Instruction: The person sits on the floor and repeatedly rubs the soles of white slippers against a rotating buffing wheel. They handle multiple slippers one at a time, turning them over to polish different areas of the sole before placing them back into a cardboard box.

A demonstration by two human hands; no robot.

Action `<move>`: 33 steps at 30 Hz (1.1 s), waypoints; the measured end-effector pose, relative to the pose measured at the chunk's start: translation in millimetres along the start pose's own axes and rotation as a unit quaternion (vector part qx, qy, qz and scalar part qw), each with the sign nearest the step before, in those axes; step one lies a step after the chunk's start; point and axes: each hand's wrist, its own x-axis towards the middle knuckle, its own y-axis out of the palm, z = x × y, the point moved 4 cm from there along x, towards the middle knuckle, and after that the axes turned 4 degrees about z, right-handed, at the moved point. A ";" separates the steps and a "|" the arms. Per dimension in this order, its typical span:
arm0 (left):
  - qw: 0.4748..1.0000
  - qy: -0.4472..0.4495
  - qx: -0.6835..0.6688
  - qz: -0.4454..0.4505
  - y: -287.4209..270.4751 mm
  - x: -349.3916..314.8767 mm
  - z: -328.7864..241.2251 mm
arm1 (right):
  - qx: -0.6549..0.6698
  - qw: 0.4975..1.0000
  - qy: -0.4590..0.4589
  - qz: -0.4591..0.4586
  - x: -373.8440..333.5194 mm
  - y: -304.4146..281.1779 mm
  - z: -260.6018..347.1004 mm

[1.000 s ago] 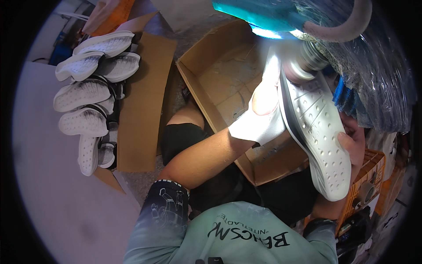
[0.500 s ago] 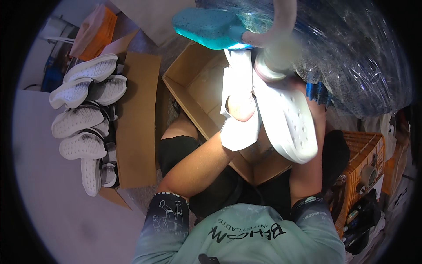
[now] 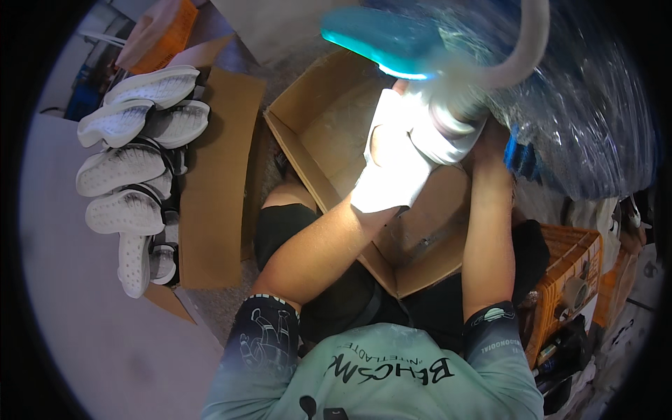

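Under the bright lamp, a white clog is held above an open cardboard box. My left hand, covered by a loose white glove or wrap, lies against the clog's left side; glare washes out its fingers. On the other side, my right hand is closed at the clog, its fingers mostly hidden behind the clog and the lamp's pale curved arm. Glare and the lamp arm hide much of the clog's upper part.
Several white clogs with dark smudges lie stacked at the left, beside a raised cardboard flap. Clear plastic wrapping bulges at the upper right. An orange crate stands at the right, another orange container at the far left.
The clog has been turned and raised, so its holed upper no longer faces me. My left hand has come against it. The view has shifted, and the lamp sits further right in it.
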 end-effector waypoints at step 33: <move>0.999 -0.008 0.025 -0.022 -16.8 11.7 18.1 | -0.221 0.971 0.060 0.064 -192.4 48.5 32.2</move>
